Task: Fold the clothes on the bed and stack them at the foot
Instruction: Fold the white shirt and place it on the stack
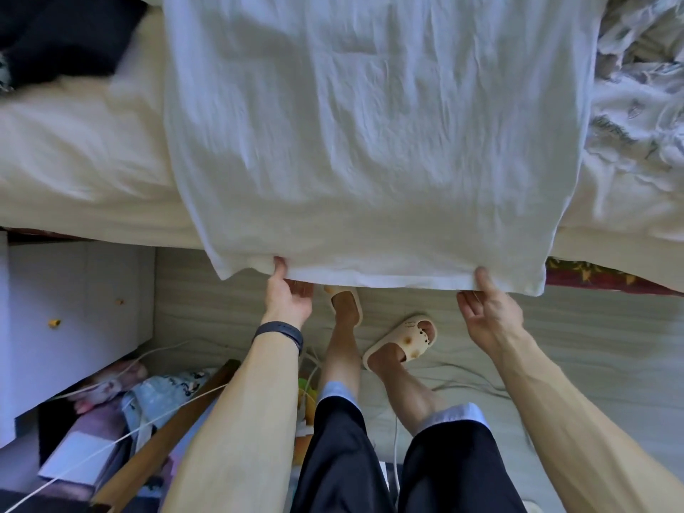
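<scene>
Cream-sheeted bed (74,161) bears a white cotton garment (370,142) spread flat, no fold made yet; fingers of left hand (287,298) and right hand (488,312) pinch its hem.

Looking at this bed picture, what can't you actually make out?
- Head view: top of the white garment, cut off by the upper edge.
- Head view: fingers of the left hand and right hand, partly hidden under its hem.
- Head view: the dark cloth top left, blurred and cropped.
</scene>
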A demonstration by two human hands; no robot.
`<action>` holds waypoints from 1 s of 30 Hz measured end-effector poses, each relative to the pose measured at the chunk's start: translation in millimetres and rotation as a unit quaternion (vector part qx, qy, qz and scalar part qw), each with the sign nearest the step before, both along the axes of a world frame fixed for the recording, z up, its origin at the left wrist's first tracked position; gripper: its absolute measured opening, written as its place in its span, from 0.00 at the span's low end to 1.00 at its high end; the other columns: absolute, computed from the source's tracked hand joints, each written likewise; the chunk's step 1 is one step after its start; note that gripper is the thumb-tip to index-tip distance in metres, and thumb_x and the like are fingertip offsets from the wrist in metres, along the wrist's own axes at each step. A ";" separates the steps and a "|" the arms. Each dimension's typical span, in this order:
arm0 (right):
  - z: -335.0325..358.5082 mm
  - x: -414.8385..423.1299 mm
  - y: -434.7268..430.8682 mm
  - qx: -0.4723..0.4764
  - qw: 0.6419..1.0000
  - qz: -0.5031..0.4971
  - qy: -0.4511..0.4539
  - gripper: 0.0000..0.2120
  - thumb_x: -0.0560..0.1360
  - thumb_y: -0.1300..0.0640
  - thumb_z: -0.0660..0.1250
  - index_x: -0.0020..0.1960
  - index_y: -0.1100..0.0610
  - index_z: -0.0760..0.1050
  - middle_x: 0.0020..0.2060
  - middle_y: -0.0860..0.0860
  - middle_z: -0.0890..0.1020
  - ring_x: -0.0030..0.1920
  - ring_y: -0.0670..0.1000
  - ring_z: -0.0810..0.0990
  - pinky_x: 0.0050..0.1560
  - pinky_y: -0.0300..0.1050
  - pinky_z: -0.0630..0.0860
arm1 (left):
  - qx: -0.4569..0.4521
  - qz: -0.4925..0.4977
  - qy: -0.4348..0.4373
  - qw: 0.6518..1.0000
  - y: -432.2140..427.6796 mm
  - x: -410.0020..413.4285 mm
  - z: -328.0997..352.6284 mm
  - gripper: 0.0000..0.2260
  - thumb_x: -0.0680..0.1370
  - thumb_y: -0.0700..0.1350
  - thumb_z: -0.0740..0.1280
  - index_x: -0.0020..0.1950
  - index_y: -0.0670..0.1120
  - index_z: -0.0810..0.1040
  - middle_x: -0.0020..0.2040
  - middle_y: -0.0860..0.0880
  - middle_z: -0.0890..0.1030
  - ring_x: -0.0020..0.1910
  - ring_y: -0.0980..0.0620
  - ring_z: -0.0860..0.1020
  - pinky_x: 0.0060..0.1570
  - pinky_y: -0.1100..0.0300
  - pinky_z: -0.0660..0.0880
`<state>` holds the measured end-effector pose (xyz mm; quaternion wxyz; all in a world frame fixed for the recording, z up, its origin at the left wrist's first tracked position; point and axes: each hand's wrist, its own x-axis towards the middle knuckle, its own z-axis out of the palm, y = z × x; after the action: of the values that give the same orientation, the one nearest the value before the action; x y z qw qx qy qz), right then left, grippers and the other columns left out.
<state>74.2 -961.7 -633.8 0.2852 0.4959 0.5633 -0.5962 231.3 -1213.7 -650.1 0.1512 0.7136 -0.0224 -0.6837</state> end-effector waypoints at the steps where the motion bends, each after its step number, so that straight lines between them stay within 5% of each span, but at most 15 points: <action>1: 4.8 1.0 0.2 0.003 1.000 0.004 0.007 0.09 0.76 0.60 0.75 0.54 0.57 0.77 0.49 0.53 0.85 0.48 0.50 0.86 0.51 0.46 0.81 | -0.006 -0.003 -0.011 1.000 1.1 3.2 5.5 0.13 0.80 0.51 0.70 0.60 0.43 0.79 0.50 0.47 0.83 0.52 0.48 0.82 0.49 0.56 0.79; 5: 26.2 7.1 5.9 0.006 1.000 0.009 0.028 0.06 0.77 0.63 0.73 0.50 0.58 0.76 0.47 0.52 0.86 0.46 0.51 0.87 0.49 0.47 0.82 | -0.027 -0.037 -0.032 0.998 7.1 24.9 32.0 0.17 0.81 0.47 0.69 0.67 0.43 0.74 0.59 0.46 0.79 0.58 0.50 0.78 0.61 0.58 0.74; 7: 34.9 8.1 11.2 0.014 0.999 0.019 0.033 0.07 0.77 0.63 0.74 0.48 0.58 0.75 0.46 0.53 0.85 0.44 0.50 0.86 0.48 0.45 0.82 | -0.042 -0.062 -0.053 0.996 14.0 33.2 45.1 0.13 0.79 0.47 0.71 0.62 0.43 0.76 0.58 0.46 0.79 0.57 0.50 0.78 0.63 0.56 0.74; 11: 49.2 9.3 20.1 0.023 0.998 0.044 0.041 0.12 0.75 0.60 0.76 0.43 0.55 0.72 0.42 0.51 0.82 0.35 0.46 0.80 0.37 0.39 0.77 | -0.069 -0.079 -0.112 0.988 27.4 40.1 68.4 0.09 0.75 0.48 0.76 0.48 0.46 0.79 0.53 0.48 0.82 0.54 0.52 0.80 0.50 0.59 0.77; 16: 60.4 10.4 21.7 -0.007 0.998 0.057 0.038 0.10 0.76 0.61 0.75 0.47 0.57 0.73 0.43 0.52 0.82 0.42 0.48 0.83 0.44 0.41 0.80 | -0.065 -0.069 -0.138 0.986 34.2 40.9 81.6 0.13 0.73 0.48 0.78 0.52 0.44 0.81 0.49 0.48 0.83 0.49 0.53 0.80 0.46 0.61 0.76; 19: 67.0 6.8 25.5 0.007 0.996 0.052 0.073 0.14 0.76 0.63 0.75 0.39 0.56 0.71 0.33 0.49 0.79 0.35 0.47 0.80 0.36 0.38 0.78 | -0.078 -0.072 -0.170 0.980 30.1 45.5 87.4 0.10 0.74 0.45 0.78 0.46 0.41 0.81 0.41 0.47 0.81 0.38 0.54 0.76 0.37 0.63 0.72; 21: 72.8 2.5 32.5 0.021 0.993 0.051 0.101 0.17 0.76 0.64 0.75 0.35 0.55 0.70 0.27 0.45 0.77 0.30 0.45 0.78 0.33 0.36 0.76 | -0.095 -0.073 -0.180 0.976 21.9 53.5 92.1 0.08 0.73 0.41 0.78 0.45 0.40 0.82 0.42 0.44 0.83 0.39 0.51 0.77 0.38 0.62 0.73; 26: 75.3 12.2 45.1 0.047 0.992 0.082 0.081 0.13 0.78 0.66 0.71 0.40 0.58 0.70 0.39 0.53 0.78 0.44 0.50 0.81 0.45 0.42 0.81 | -0.093 -0.118 -0.158 0.976 21.5 74.7 102.4 0.05 0.73 0.39 0.77 0.43 0.40 0.82 0.45 0.43 0.86 0.45 0.50 0.84 0.39 0.62 0.76; 30: 68.7 10.2 38.6 0.043 0.992 0.078 0.085 0.15 0.78 0.65 0.72 0.38 0.57 0.69 0.37 0.53 0.76 0.40 0.49 0.79 0.41 0.40 0.81 | -0.066 -0.116 -0.156 0.979 24.2 71.5 100.8 0.09 0.73 0.41 0.78 0.48 0.40 0.82 0.46 0.44 0.86 0.45 0.51 0.84 0.38 0.62 0.75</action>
<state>84.5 -923.2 -565.1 0.2602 0.4097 0.6477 -0.5873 302.8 -1189.5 -549.2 0.1122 0.7925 -0.1736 -0.5738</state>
